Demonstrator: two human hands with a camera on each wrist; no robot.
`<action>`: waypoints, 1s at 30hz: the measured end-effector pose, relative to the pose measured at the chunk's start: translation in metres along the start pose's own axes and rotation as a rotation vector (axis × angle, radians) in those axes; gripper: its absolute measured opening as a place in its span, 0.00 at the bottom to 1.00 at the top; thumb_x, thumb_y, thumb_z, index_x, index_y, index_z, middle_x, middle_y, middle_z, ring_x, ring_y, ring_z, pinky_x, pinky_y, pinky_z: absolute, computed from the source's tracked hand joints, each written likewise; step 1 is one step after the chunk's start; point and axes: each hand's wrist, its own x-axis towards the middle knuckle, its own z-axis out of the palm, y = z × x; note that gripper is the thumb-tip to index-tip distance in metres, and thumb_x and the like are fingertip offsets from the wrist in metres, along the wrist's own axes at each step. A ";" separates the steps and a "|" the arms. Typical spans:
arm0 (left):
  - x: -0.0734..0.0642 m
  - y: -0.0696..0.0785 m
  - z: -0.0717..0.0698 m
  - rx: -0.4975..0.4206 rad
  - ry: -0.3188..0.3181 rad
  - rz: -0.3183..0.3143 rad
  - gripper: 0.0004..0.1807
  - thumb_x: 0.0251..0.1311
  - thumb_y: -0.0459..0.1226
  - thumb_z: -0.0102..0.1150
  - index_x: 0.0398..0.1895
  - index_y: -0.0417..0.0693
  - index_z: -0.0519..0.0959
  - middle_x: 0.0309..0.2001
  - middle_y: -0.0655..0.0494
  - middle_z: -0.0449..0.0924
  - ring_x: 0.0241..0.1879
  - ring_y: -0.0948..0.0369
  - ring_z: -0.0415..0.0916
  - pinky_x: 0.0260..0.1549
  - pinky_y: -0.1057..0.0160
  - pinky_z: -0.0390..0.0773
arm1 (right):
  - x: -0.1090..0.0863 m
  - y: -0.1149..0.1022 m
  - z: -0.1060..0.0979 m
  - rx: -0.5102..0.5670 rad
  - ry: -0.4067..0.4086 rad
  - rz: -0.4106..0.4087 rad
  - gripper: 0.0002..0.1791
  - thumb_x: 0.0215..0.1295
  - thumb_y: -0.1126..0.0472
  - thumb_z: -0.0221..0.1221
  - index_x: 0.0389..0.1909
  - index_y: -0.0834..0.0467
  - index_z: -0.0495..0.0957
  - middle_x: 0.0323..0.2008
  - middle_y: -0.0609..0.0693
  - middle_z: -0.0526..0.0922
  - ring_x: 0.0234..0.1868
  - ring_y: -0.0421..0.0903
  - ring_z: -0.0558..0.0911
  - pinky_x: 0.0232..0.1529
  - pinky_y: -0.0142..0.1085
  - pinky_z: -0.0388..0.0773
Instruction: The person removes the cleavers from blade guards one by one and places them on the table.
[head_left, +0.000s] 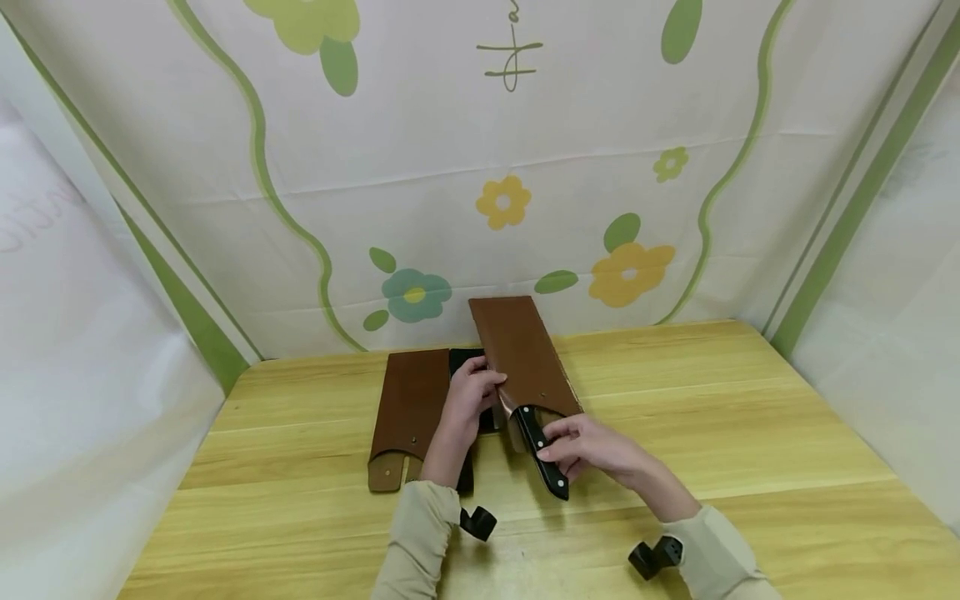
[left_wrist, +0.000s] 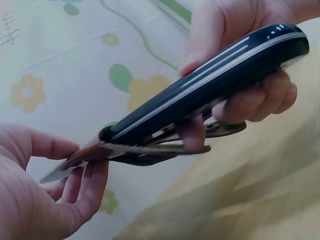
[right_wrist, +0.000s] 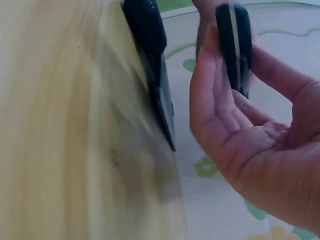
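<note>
A cleaver with a riveted black handle (head_left: 553, 477) sits tilted in a brown sheath (head_left: 517, 346), a strip of its blade (head_left: 516, 435) showing at the left side. My left hand (head_left: 467, 398) pinches the sheath's left edge, thumb on top and fingers beneath, as the left wrist view shows. With thumb and fingers, my right hand (head_left: 592, 447) holds the handle. In the left wrist view, sheath flaps (left_wrist: 170, 149) spread below the handle, a right-hand finger against them. Both cleaver and sheath are raised off the table.
A second brown sheath (head_left: 416, 392) lies flat on the wooden table (head_left: 300, 483), left of my left hand. Beside it is a black-handled knife (right_wrist: 145, 27), partly hidden behind my left arm in the head view. A flower-printed cloth (head_left: 405, 167) stands behind the table.
</note>
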 end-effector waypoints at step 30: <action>0.009 0.013 -0.045 -0.452 -0.055 0.015 0.03 0.73 0.27 0.51 0.45 0.39 0.73 0.38 0.50 0.80 0.35 0.58 0.82 0.39 0.60 0.83 | -0.007 -0.017 -0.039 0.043 0.459 -0.067 0.16 0.70 0.59 0.67 0.52 0.66 0.83 0.41 0.49 0.85 0.41 0.47 0.83 0.44 0.39 0.83</action>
